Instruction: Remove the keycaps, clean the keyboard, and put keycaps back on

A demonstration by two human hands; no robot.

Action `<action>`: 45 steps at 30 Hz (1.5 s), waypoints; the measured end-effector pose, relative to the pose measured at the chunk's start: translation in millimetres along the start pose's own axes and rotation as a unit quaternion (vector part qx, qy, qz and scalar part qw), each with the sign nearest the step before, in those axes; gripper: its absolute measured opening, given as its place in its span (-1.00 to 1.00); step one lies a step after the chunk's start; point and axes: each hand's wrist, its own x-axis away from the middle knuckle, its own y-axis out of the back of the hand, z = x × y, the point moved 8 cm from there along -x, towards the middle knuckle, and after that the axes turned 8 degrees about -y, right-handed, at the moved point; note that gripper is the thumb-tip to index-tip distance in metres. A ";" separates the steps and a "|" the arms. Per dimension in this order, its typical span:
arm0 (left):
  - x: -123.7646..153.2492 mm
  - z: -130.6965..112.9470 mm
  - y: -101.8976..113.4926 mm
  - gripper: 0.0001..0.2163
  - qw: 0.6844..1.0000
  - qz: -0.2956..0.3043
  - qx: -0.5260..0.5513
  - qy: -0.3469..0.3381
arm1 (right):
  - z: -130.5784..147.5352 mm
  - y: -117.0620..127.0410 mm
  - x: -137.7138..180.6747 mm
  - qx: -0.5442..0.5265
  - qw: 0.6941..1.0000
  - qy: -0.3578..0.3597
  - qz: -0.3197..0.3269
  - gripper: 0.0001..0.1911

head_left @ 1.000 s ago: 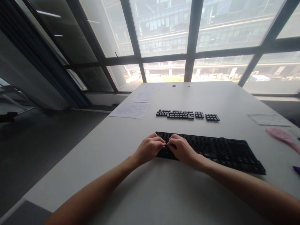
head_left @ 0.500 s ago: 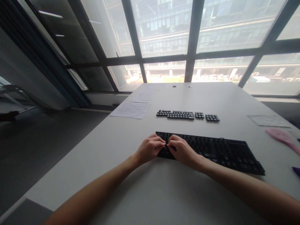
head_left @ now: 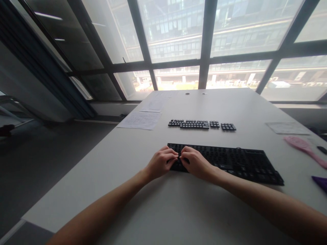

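A black keyboard (head_left: 242,163) lies at a slant on the white table; most of its keycaps appear to be off, with a few left along the near edge. Over its left end my left hand (head_left: 161,161) is closed, thumb and fingertips pinched together. My right hand (head_left: 195,161) is closed in a similar pinch just beside it, the fingertips of both almost meeting. Whatever sits between the fingertips is hidden or too small to make out. Beyond the keyboard, loose black keycaps (head_left: 194,124) stand grouped in keyboard-like rows.
Printed paper sheets (head_left: 139,120) lie at the table's left edge. On the right are a flat clear packet (head_left: 288,128), a pink hairbrush (head_left: 298,143), a small dark object (head_left: 322,149) and a purple item (head_left: 319,182). Large windows rise behind the white table (head_left: 122,211).
The whole view has shifted slightly, so things sit a little further left. Both hands keep their pinch at the keyboard's left end.
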 end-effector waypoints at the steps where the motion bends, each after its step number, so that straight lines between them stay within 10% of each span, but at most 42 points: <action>1: -0.1 -0.1 0.1 -0.85 1.000 0.000 0.000 0.002 | 0.5 -0.5 0.3 0.006 1.000 0.003 0.000 -0.79; 33: 0.0 -4.0 -5.6 -0.84 0.998 0.035 -0.047 -0.024 | -5.7 1.6 3.1 -0.010 1.000 -0.018 -0.019 -0.80; 45: -9.3 30.8 27.2 -0.84 0.990 -0.089 -0.057 0.093 | -18.2 44.9 -12.7 0.005 0.992 -0.106 -0.067 -0.82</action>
